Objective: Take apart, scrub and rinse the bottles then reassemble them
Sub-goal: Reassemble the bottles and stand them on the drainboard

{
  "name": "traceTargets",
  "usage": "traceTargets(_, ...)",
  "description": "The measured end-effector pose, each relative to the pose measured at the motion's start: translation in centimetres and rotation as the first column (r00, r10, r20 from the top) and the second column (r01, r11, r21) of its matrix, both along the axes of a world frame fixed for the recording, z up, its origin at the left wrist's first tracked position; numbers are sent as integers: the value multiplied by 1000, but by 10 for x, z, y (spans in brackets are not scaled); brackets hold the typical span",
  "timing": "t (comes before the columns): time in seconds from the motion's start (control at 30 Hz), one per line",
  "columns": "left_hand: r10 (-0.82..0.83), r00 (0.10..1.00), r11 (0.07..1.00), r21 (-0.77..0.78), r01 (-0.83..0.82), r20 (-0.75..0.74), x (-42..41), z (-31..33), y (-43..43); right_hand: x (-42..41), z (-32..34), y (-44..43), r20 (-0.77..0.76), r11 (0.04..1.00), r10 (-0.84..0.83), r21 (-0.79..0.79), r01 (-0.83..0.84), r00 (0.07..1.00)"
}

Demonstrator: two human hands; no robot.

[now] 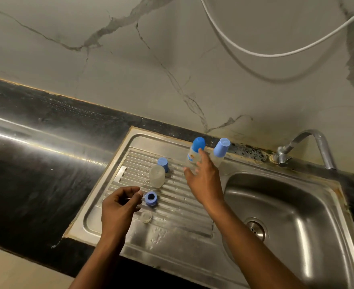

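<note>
Blue shows up on most of the bottle parts. Right behind the right hand [203, 178] stands a clear baby bottle with a round blue cap [191, 156]. The right hand is open, with its fingers spread wide and straight. Its fingertips [201, 152] lie over the front of that bottle, but it is not clear whether they touch it. Just to the right of those fingertips stands a second clear bottle with a flat-topped blue cap [221, 148]. It leans a bit to the right.

The left hand [120, 203] hangs lower down, well apart from the right hand. Its fingers are curled in and the thumb meets the first finger. A thin dark line shows between them, but it is too small to tell if the hand holds anything. Just beside its thumb, on the right, lies a short blue plastic ring [151, 198] with a hole in the middle. Below the ring, near the left hand, sits a small clear soft teat [146, 216]. Up past the left hand stands a cloudy clear bottle body [157, 176]. A small blue cap [163, 163] is right behind it.

All these parts rest on the ribbed steel draining board [172, 232] under both hands. The deep steel sink bowl [297, 205] lies to the right of the right arm. A curved grey metal tap [316, 142] stands behind it.
</note>
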State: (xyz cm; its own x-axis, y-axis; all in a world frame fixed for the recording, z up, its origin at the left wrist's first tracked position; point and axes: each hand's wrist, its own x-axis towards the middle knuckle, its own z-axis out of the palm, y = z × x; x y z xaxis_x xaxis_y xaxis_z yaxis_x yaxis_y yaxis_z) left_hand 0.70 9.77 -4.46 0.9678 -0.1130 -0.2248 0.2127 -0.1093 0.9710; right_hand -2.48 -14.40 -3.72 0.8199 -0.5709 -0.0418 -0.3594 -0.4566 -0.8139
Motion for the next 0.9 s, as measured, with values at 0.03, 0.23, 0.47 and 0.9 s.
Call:
traceTargets(0.03, 9, 1000, 1000, 3, -9, -2, -2, -1, 4, -7, -1, 8, 11, 1000, 22, 15, -22, 1000)
traceTargets(0.23, 34, 999, 999, 23, -33, -28, -11, -11, 19, -26, -13, 53, -97, 985, 171, 13, -170, 980)
traceTargets(0.47, 26, 999, 999, 26, -25, -31, -14, -15, 34, -24, -40, 98, -287, 890, 441, 20, -455, 850)
traceTargets(0.9, -129, 992, 963, 239, 122, 12, 10, -39, 27, -24, -51, 103, -220, 951, 309, 51, -305, 925)
